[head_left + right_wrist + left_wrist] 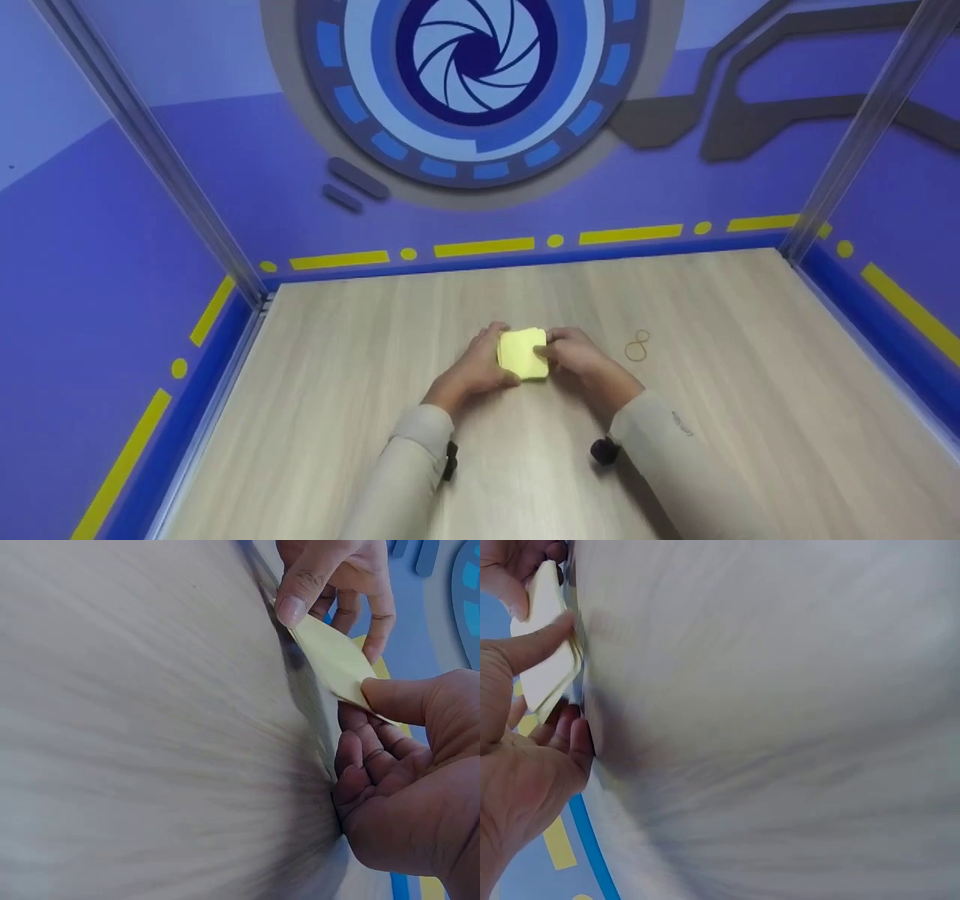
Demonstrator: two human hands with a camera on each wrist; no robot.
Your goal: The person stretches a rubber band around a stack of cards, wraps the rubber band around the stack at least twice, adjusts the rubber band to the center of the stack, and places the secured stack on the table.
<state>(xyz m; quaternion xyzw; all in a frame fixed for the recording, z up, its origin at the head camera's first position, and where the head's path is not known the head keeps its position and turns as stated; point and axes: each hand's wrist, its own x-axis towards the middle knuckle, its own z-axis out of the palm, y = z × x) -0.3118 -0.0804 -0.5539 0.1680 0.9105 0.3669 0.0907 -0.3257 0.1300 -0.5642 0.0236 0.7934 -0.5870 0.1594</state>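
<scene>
A small stack of pale yellow square cards [523,354] with rounded corners is held between both hands over the middle of the table. My left hand [481,365] grips its left side, the thumb at the near edge and fingers at the far corner. On the right edge, my right hand [576,352] pinches the stack, its thumb on the top face. Slightly offset layers show along the edge of the stack [553,682] in the left wrist view. From the right wrist, the stack [334,660] appears tilted, with the right fingers curled beneath it.
A thin tan rubber band [637,346], twisted into a figure eight, lies on the wooden table [337,390] to the right of the hands. Blue printed panels [225,165] with metal corner posts enclose the table's back and sides.
</scene>
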